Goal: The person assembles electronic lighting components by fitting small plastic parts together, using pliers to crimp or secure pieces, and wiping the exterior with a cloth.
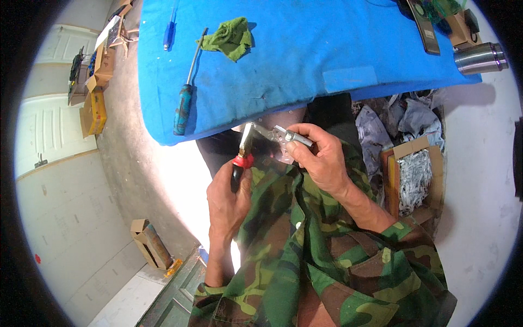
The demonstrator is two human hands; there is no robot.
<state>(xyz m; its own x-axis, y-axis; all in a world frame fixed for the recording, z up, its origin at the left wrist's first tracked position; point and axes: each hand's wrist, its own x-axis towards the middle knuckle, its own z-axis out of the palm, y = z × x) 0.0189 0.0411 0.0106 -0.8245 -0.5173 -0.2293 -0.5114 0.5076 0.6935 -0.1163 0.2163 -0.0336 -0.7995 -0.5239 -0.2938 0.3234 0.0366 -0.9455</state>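
Note:
My left hand [227,197] is closed round the red-and-black handles of a pair of pliers [247,143], whose metal jaws point up toward the table edge. Between the thumb and fingers of my right hand [325,161] is a small silvery metal piece [298,138], roughly cylindrical with a narrower tip pointing left. The pliers and the metal piece are apart, both held over my lap just below the table's front edge. Behind them lies a clear, shiny sheet or bag [283,152] with small bits on it, too small to make out.
A blue cloth covers the table [283,68]. On it lie a teal-handled screwdriver [182,111], a blue-handled tool [169,36], a green rag [234,39], a phone-like dark slab [424,30] and a steel flask [479,59]. Right of my legs stands a carton [415,182] filled with silvery pieces, beside grey plastic bags [373,131].

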